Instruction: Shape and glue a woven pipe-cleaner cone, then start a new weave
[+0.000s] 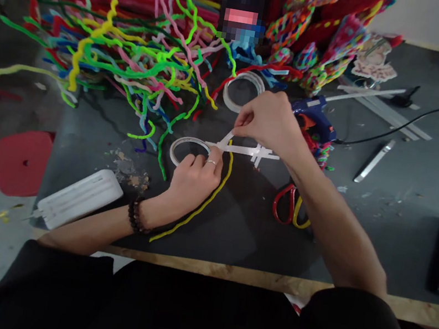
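- A person's left hand (195, 174) is resting on a dark worktable (393, 233), fingers curled closed and pressing down on a roll of clear tape (182, 146) that is lying flat just left of centre.
- The right hand (268, 122) is hovering above and to the right of the roll, its thumb and fingers pinching the free end of a tape strip (243, 149) that is stretching from the roll toward the right, where its far end is looking frayed and bunched.
- A yellow pipe cleaner (204, 204) is curving under the strip and trailing down past the left wrist, which is wearing a dark beaded bracelet (135, 216).
- A second tape roll (244, 89) is lying farther back, near a tangled heap of pipe cleaners (136, 55) in green, pink, yellow, red and blue that is filling the table's far left.
- A blue glue gun (315, 116) is sitting just behind the right hand, its black cord running off to the right.
- Red-and-yellow-handled scissors (291, 204) are lying beside the right forearm.
- A white plastic case (79, 197) is resting at the table's near left corner, and a red stool (22, 160) is standing on the floor beyond it.
- Woven, multicoloured craft pieces (321, 35) are piling up at the back.
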Demonstrator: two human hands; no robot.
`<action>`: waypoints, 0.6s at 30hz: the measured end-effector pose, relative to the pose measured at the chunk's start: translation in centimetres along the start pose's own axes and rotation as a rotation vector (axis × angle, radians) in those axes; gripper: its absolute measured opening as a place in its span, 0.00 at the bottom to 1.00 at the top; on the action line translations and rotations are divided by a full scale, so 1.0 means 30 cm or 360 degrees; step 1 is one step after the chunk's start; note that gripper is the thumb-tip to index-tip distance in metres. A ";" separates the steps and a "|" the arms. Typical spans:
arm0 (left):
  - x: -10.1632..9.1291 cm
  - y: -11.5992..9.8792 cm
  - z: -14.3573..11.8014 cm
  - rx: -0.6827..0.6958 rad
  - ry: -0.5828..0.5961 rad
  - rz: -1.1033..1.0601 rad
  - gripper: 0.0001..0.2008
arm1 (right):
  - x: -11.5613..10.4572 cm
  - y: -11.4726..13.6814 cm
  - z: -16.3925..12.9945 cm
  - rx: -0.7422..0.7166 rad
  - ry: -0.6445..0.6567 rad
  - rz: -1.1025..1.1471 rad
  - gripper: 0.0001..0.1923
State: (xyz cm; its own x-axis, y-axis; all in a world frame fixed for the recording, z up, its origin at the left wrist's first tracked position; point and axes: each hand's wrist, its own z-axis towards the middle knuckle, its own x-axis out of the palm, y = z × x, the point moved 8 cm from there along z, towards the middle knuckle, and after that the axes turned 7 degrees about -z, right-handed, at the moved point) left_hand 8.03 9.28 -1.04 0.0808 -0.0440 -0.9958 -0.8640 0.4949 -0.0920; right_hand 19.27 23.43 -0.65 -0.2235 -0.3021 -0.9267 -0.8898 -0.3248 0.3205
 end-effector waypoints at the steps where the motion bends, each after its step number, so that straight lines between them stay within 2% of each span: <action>1: 0.002 0.001 -0.003 -0.0004 0.0007 -0.0022 0.27 | 0.007 0.007 -0.001 -0.0025 0.0012 0.0012 0.07; 9: 0.014 -0.008 -0.021 0.0021 0.0019 -0.0011 0.27 | 0.019 0.041 0.017 -0.0127 0.0018 0.0040 0.06; 18: -0.017 0.035 -0.049 -0.0140 0.0041 0.0000 0.25 | 0.028 0.101 0.014 -0.0255 0.0109 0.0079 0.03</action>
State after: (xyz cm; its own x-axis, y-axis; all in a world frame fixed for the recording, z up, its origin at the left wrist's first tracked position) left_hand 6.35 8.55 -0.62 0.0687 -0.0670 -0.9954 -0.9044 0.4170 -0.0905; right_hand 16.21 22.58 -0.54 -0.2335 -0.3798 -0.8951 -0.8023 -0.4448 0.3980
